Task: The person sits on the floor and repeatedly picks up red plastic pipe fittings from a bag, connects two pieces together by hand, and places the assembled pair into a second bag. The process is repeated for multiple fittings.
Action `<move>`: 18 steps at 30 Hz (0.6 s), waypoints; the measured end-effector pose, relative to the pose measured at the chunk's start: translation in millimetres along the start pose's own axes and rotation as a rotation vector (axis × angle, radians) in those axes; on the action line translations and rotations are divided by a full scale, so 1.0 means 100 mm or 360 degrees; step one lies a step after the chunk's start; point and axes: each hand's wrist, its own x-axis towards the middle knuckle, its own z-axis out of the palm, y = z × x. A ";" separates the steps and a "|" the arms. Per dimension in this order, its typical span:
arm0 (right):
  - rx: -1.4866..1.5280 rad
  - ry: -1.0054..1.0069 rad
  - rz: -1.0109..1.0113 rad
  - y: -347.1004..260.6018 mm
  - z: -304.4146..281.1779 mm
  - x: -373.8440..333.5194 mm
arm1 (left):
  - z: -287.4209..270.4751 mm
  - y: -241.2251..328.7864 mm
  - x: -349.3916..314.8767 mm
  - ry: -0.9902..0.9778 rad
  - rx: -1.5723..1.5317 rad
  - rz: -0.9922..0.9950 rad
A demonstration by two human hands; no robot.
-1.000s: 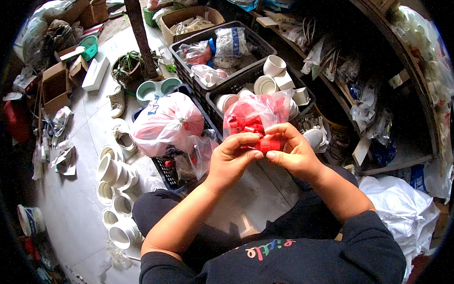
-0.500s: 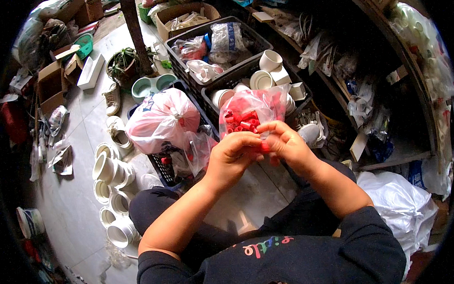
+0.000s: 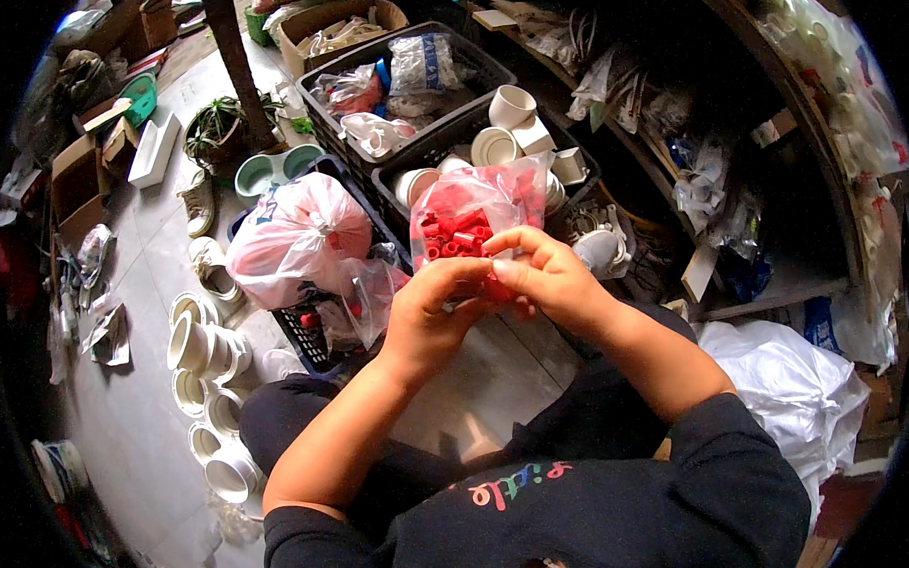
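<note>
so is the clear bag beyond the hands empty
Not empty: red tubular fittings show in the clear bag; how full, cannot tell.

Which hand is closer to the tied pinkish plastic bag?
The left. The left hand is to the right of the tied pinkish bag and slightly nearer the person, not touching it; the right hand is farther right, beyond the left.

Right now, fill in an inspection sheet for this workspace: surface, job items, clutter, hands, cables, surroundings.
Surface: tiled floor, partly covered.
Job items: red pieces in a clear bag beyond the hands.
Clutter: white fittings and shoes on the floor, left; loaded crates ahead.
Hands: left hand and right hand together, a red part held between them, mostly hidden.
Cables: none identifiable.
Surroundings: shelf and white sack at right; plant ahead, left.
</note>
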 end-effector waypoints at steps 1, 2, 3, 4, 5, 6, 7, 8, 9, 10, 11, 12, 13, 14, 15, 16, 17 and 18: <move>0.0006 -0.0005 0.0055 -0.03 -0.01 0.00 | 0.00 -0.02 -0.01 0.0006 -0.0007 -0.0017; 0.0013 -0.0012 0.0110 -0.04 -0.01 0.00 | -0.01 -0.05 -0.02 0.0013 -0.0014 -0.0035; 0.0020 -0.0015 0.0165 -0.05 -0.01 -0.01 | 0.00 -0.07 -0.02 0.0019 -0.0023 -0.0052; -0.0100 0.0014 -0.0135 0.01 0.03 0.00 | 0.01 -0.07 -0.02 0.0073 -0.0089 -0.0074; -0.0145 0.0001 -0.0319 0.07 0.03 0.02 | 0.02 -0.08 -0.01 0.0074 -0.0101 -0.0074; -0.0191 -0.0014 -0.0501 0.13 0.03 0.05 | 0.01 -0.08 -0.01 0.0076 -0.0112 -0.0075; -0.0237 -0.0030 -0.0683 0.15 0.03 0.05 | 0.01 -0.08 -0.01 0.0079 -0.0122 -0.0076; -0.0151 -0.0038 -0.0260 0.09 -0.03 0.01 | 0.00 -0.08 -0.01 0.0045 -0.0028 -0.0027; -0.0099 -0.0074 -0.0136 0.04 -0.03 0.01 | -0.01 -0.08 -0.02 0.0027 -0.0007 -0.0036; -0.0046 -0.0111 -0.0013 0.00 -0.04 0.02 | -0.02 -0.07 -0.03 0.0009 0.0014 -0.0045; 0.0007 -0.0149 0.0110 -0.02 -0.04 0.02 | -0.03 -0.07 -0.04 -0.0009 0.0036 -0.0054; -0.0062 -0.0053 0.0170 -0.02 -0.02 0.01 | -0.01 -0.07 -0.03 0.0016 -0.0044 -0.0078; -0.0152 -0.0036 -0.0209 0.07 -0.01 0.03 | 0.01 -0.05 -0.02 0.0040 -0.0125 -0.0100; -0.0246 -0.0020 -0.0587 0.21 -0.01 0.09 | 0.03 -0.04 0.00 0.0063 -0.0206 -0.0123; -0.0237 -0.0053 -0.0708 0.23 -0.01 0.09 | 0.02 -0.04 0.00 0.0058 -0.0194 -0.0131; -0.0228 -0.0087 -0.0829 0.23 0.00 0.09 | 0.01 -0.04 -0.01 0.0053 -0.0183 -0.0138; -0.0145 -0.0105 -0.0477 0.17 -0.03 0.05 | 0.00 -0.05 -0.01 0.0048 -0.0172 -0.0145; -0.0054 -0.0127 -0.0126 0.04 -0.04 0.02 | -0.02 -0.06 -0.02 0.0014 -0.0123 -0.0126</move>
